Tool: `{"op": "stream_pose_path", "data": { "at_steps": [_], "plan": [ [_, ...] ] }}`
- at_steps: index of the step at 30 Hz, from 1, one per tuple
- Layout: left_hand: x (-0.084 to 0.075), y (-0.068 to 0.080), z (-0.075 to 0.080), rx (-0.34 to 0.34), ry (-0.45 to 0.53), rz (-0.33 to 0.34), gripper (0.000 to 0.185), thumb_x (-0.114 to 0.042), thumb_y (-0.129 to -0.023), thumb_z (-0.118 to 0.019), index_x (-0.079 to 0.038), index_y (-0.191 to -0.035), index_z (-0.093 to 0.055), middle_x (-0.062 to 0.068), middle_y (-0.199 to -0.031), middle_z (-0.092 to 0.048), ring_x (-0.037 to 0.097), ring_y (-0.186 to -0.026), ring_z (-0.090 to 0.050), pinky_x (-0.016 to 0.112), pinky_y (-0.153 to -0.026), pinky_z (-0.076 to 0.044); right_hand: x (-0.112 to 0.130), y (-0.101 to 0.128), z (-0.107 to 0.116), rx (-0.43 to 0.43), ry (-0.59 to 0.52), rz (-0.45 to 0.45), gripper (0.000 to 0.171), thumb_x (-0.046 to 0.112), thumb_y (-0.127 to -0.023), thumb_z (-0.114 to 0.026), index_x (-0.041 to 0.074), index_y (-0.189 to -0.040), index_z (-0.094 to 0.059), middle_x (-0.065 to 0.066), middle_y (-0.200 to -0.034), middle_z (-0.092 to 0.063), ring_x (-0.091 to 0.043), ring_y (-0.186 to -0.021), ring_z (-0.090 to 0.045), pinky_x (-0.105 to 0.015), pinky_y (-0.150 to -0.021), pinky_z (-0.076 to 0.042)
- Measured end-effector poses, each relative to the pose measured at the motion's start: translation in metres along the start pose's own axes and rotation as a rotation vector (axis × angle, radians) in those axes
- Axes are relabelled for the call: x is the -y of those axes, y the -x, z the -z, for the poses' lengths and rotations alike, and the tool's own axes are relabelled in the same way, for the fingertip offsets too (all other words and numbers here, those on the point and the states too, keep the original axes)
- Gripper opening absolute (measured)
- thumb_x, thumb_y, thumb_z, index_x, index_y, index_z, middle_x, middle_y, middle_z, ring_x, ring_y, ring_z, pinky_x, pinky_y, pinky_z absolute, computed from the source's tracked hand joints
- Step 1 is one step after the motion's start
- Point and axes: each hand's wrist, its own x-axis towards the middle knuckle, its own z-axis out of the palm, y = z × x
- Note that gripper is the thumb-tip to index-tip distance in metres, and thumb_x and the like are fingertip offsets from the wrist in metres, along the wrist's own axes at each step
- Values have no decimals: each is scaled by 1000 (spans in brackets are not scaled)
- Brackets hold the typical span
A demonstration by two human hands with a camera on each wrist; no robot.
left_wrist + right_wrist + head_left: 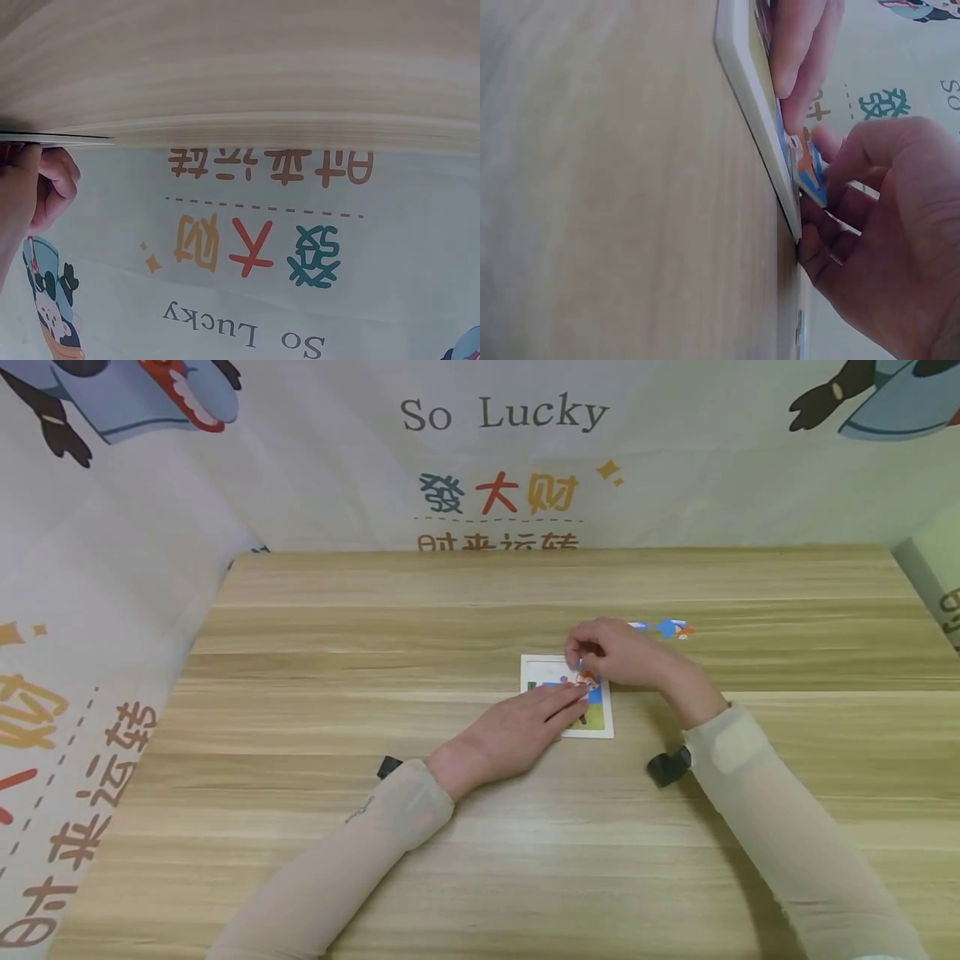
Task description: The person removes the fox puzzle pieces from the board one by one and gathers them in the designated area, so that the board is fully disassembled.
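Right hand (628,653) pinched a tilted blue-and-orange puzzle piece (807,178).
Piece sat between fingertips, at the edge of the flat white-bordered picture board (542,671); left hand (516,728) lay across the board, fingers straight.

Head view: set high over the near side of the table (525,877), facing forward and down, widest and farthest of the three, backdrop (322,468) upright across the top of the frame. Left wrist view: low, almost level with the table, facing the backdrop upside down, table across the top and inverted lettering (253,244) below, shared with the head view's upper middle. Right wrist view: low, turned sideways and close, table filling the left, right hand (892,225) at the right and white-edged board (754,112) at upper centre, both shared with the head view, right of middle.
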Motion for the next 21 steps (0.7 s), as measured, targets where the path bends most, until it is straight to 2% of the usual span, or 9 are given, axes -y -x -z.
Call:
{"op": "stream_pose_path", "data": {
  "at_steps": [3,6,14,21],
  "plan": [
    [-1,-1,0,-1,-28,-13,48,-13,-108,-33,-6,-156,-32,8,-165,-27,22,-153,-26,32,-128,-20,-3,4,1,-1,-47,-10,17,-3,-88,-52,7,-95,-66,-5,-84,-61,-17,-77,-50,-29,-73,-44],
    [-1,-2,0,16,-40,-12,50,-11,-107,-34,-6,-156,-30,8,-166,-23,22,-154,-24,32,-129,-18,-5,8,2,-2,-78,-22,21,-2,-88,-57,4,-105,-67,-7,-88,-62,-18,-81,-52,-30,-76,-45],
    [0,-2,-1,36,12,10,49,-16,-109,-32,-8,-157,-29,6,-167,-23,23,-154,-23,33,-129,-18,-2,18,7,1,-140,-69,20,5,-93,-63,5,-112,-69,-8,-96,-66,-19,-88,-54,-29,-81,-47],
    [0,-1,1,32,58,25,48,-20,-110,-32,-10,-157,-30,5,-166,-25,23,-154,-24,33,-128,-20,-4,23,7,-23,-173,-47,26,6,-94,-63,2,-120,-66,-13,-108,-69,-21,-94,-60,-30,-85,-50]
  ]
}}
